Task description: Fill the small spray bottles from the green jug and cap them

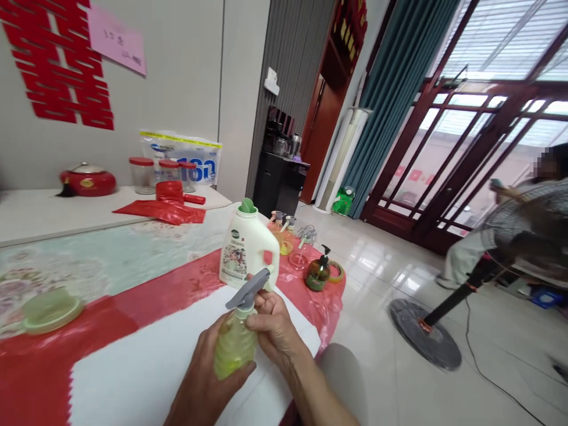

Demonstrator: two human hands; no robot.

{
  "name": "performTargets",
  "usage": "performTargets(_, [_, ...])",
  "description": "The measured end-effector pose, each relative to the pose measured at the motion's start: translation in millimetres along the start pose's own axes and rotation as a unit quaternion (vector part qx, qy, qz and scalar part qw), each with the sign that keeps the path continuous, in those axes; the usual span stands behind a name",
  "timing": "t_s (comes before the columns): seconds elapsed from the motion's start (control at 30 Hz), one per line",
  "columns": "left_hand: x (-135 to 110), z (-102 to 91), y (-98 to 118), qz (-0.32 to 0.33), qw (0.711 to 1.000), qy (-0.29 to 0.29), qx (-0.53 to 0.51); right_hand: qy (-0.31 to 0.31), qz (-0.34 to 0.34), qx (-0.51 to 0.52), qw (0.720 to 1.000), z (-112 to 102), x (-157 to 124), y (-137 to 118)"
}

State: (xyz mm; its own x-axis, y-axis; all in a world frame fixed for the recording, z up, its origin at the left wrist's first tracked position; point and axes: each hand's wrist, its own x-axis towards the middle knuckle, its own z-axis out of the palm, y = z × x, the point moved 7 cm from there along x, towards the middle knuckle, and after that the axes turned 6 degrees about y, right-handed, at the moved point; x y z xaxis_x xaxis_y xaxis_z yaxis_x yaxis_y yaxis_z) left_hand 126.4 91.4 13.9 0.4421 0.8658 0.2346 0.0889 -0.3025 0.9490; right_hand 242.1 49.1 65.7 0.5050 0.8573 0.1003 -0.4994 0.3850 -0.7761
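Observation:
A clear ribbed spray bottle (235,346) with a grey trigger head (249,290) and a little yellow-green liquid is held upright, slightly tilted. My left hand (208,370) wraps round its body from the left. At the neck, my right hand (274,324) pinches the collar and trigger area from the right; its fingertips are partly hidden behind the head. Just beyond stands a large white jug (246,251) with a handle and a green piece in its mouth. Beneath the hands lies a white sheet (146,361) on a red plastic cover (177,290).
Several small bottles, including an amber pump bottle (318,273), and a tape roll (336,272) sit along the table's right edge. A green dish (53,313) lies left. A floor fan (457,302) stands right, near a seated person.

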Motion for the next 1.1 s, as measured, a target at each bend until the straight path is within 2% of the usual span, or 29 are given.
performTargets(0.1, [1.6,13.1,0.8,-0.02,1.0,-0.008,-0.02,0.02,-0.018,-0.004,1.0,-7.2,-1.8,-13.5])
performTargets(0.23, [3.9,29.0,-0.3,-0.036,0.993,-0.076,-0.08,0.007,0.0,-0.046,0.999,-20.2,-4.1,-33.0])
performTargets(0.37, [4.9,34.5,8.7,-0.004,0.986,-0.139,-0.089,0.006,0.011,-0.128,0.992,-34.5,-7.6,-43.2])
performTargets(0.47, [2.8,34.4,15.1,0.019,0.987,-0.148,-0.064,0.022,-0.021,-0.184,0.982,-42.4,-11.7,-49.6])
performTargets(0.57, [-1.2,33.7,15.2,0.027,0.987,-0.149,-0.059,0.006,-0.042,-0.261,0.964,-42.5,-18.2,-61.0])
performTargets(0.73, [-13.9,37.2,15.0,0.037,0.974,-0.216,-0.054,-0.065,-0.037,-0.376,0.923,-29.9,-34.3,-82.0])
performTargets(0.9, [-20.2,38.3,25.6,0.022,0.979,-0.196,-0.049,-0.03,-0.104,-0.451,0.886,-25.6,-48.0,-96.2])
performTargets(0.97, [-22.9,42.4,33.5,0.008,0.97,-0.226,-0.085,-0.038,-0.088,-0.447,0.889,-25.7,-50.4,-97.2])
performTargets(1.07, [-29.4,50.4,49.4,-0.006,0.929,-0.323,-0.18,-0.087,0.001,-0.403,0.911,-23.5,-53.8,-92.9])
performTargets(1.1, [-30.0,51.5,53.4,-0.006,0.92,-0.338,-0.198,-0.088,0.024,-0.39,0.916,-23.5,-54.9,-92.3])
